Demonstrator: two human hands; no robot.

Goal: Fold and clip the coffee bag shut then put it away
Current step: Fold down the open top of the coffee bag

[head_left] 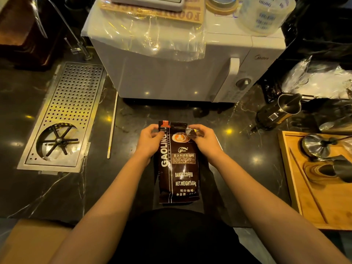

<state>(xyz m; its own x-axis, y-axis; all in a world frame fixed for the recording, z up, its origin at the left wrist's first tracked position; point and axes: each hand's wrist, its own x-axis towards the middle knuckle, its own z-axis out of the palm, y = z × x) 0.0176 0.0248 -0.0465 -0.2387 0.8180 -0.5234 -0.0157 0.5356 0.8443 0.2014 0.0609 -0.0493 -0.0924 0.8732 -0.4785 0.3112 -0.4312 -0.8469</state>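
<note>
A dark brown coffee bag (179,168) with white lettering stands upright on the black marble counter, right in front of me. My left hand (150,141) pinches the bag's top left corner. My right hand (204,141) pinches the top right corner, where the foil edge is bent over. The top edge of the bag between my hands looks flattened. No clip shows in either hand.
A white microwave (190,73) wrapped partly in plastic stands just behind the bag. A perforated steel rinser tray (64,115) is set into the counter at left, with a thin stick (112,126) beside it. A wooden tray (320,187) with metal jugs sits at right.
</note>
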